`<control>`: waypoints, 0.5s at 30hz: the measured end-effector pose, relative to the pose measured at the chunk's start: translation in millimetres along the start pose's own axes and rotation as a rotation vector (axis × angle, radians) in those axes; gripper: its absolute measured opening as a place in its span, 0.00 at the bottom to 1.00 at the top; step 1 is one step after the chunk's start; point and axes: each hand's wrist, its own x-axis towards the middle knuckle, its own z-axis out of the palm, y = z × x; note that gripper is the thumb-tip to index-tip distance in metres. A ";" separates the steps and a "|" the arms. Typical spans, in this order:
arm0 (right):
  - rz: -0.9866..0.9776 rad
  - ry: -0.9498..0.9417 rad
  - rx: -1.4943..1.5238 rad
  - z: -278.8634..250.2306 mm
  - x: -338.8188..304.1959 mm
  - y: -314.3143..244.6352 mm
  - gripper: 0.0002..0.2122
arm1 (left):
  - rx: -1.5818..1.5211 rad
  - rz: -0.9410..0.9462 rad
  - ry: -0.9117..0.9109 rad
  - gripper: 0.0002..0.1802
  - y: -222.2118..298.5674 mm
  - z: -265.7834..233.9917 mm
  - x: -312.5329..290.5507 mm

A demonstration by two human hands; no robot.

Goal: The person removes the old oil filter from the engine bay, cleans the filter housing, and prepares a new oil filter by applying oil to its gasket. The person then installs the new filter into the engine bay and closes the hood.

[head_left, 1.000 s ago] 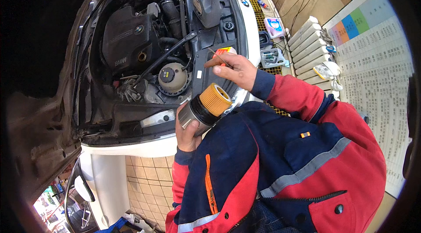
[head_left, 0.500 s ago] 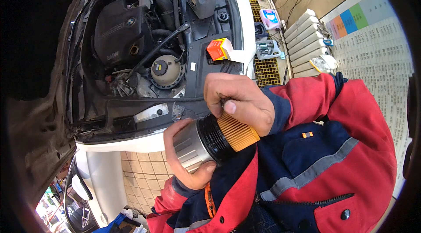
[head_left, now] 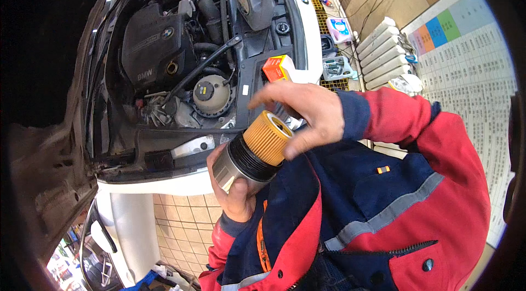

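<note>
My left hand [head_left: 234, 199] grips the silver and black cap [head_left: 239, 163] of an oil filter assembly from below, in front of my chest. An orange pleated filter element [head_left: 267, 137] sticks out of the cap, tilted up to the right. My right hand [head_left: 307, 109] hovers over the element's top end with the fingers spread and blurred. Its thumb lies against the element's side. Both sleeves are red and navy.
A white car's open engine bay [head_left: 164, 61] fills the upper left, with a round reservoir cap [head_left: 210, 94]. An orange and white box [head_left: 276, 67] rests on the bay's edge. White containers [head_left: 378, 50], small items on a floor grating [head_left: 335, 66] and a wall chart [head_left: 466, 61] lie to the right.
One second ago my right hand reached toward the box on the car. Then it closed around the orange element. Now its fingers have lifted off and spread apart.
</note>
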 end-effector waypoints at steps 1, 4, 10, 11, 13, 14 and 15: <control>0.017 -0.099 -0.088 -3.0 -6.5 -3.0 0.36 | 0.053 -0.011 0.007 0.58 3.2 -1.2 -2.9; 0.175 -0.361 -0.020 -15.0 -20.0 -16.5 0.47 | 0.271 0.003 -0.101 0.64 20.9 -5.2 -11.2; 0.335 -0.600 0.104 -26.8 -32.0 -63.2 0.47 | 0.429 -0.002 -0.304 0.67 49.8 -11.3 -26.4; 0.374 -0.615 0.044 -23.0 -34.4 -70.7 0.49 | 0.416 -0.011 -0.285 0.67 50.0 -11.1 -29.8; 0.335 -0.536 0.102 -17.5 -36.4 -76.3 0.49 | 0.398 0.026 -0.266 0.67 48.6 -12.4 -33.8; 0.312 -0.503 0.098 -14.2 -36.7 -76.8 0.49 | 0.353 0.044 -0.263 0.66 48.0 -14.4 -34.3; 0.277 -0.456 0.091 -11.6 -37.3 -76.3 0.49 | 0.378 0.052 -0.266 0.66 47.1 -15.9 -35.2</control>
